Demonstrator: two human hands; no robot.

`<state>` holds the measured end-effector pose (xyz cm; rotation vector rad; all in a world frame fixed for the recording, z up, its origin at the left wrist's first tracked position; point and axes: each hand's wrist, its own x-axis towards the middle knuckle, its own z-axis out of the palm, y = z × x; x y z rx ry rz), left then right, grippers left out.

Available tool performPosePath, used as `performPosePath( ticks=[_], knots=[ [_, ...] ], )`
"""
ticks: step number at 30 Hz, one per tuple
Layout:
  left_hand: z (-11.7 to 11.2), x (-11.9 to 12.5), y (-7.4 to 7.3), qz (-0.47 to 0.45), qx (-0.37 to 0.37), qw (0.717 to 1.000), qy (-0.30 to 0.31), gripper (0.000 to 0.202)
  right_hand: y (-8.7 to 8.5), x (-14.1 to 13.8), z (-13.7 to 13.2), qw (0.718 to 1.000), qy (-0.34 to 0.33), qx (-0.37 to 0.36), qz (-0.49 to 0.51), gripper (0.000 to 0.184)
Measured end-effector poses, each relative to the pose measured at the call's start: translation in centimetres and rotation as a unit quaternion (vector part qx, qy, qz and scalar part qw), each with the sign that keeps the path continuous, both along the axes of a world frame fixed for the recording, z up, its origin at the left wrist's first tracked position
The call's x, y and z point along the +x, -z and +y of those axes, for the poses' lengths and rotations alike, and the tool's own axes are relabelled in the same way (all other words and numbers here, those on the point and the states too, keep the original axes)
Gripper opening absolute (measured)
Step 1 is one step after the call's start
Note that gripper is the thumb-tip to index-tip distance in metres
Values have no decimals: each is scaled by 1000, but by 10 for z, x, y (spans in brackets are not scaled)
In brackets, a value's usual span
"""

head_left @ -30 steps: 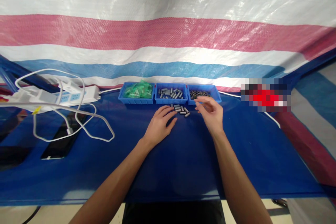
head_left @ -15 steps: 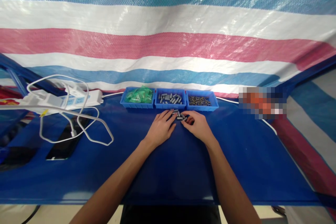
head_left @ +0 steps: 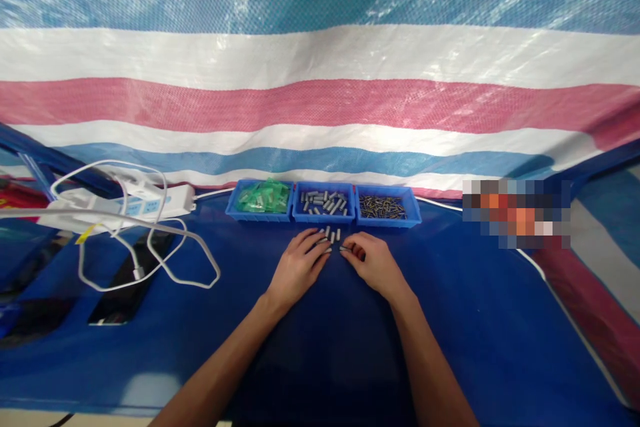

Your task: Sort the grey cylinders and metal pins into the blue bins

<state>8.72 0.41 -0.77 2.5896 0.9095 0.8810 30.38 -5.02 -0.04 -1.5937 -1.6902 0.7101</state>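
Several small grey metal cylinders lie in a loose group on the blue table, between my two hands. My left hand rests at the group's left side, its fingers stretched out and its fingertips touching some of the pieces. On the other side, my right hand has thumb and fingers curled together in a pinch at one small metal cylinder. Behind the hands stands the middle blue bin, holding more cylinders of the same kind.
The left blue bin contains green plastic packets. Small dark screws fill the right bin. Leftward are a power strip, looped white cables and a phone. A striped tarp hangs behind.
The view has tilted up, so the table sits lower in the picture. The cylinders between my hands are more spread out, and my right fingertips have come slightly away from the group.
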Motion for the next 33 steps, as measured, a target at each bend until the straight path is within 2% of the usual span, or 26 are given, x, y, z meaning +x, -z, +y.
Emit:
performPosePath(
  ticks=[3,5,9,13,18,23,28,33],
  knots=[
    [-5,0,-2,-17,4,1000,-6,26,-6,7,-2,999,-3,6,-47,12],
    [-7,1,-5,-28,-2,1000,-13,26,-9,11,-2,999,-5,12,-35,10],
    [-9,3,-10,-33,-23,999,-23,29,-9,10,-1,995,13,14,96,2],
    [-8,2,-12,-25,-53,998,-37,30,-6,-3,0,966,63,14,249,13],
    [-8,0,-11,-35,-67,996,-51,31,1,-16,3,935,120,4,334,18],
    [-8,0,-9,-26,-76,995,-58,34,5,-19,10,895,112,-37,430,21],
    [-6,2,-11,-15,-79,996,-49,34,1,-21,10,885,125,-70,444,25],
    [-4,0,-11,-9,-88,995,-45,35,-2,-25,9,895,161,-45,413,28]
  ],
)
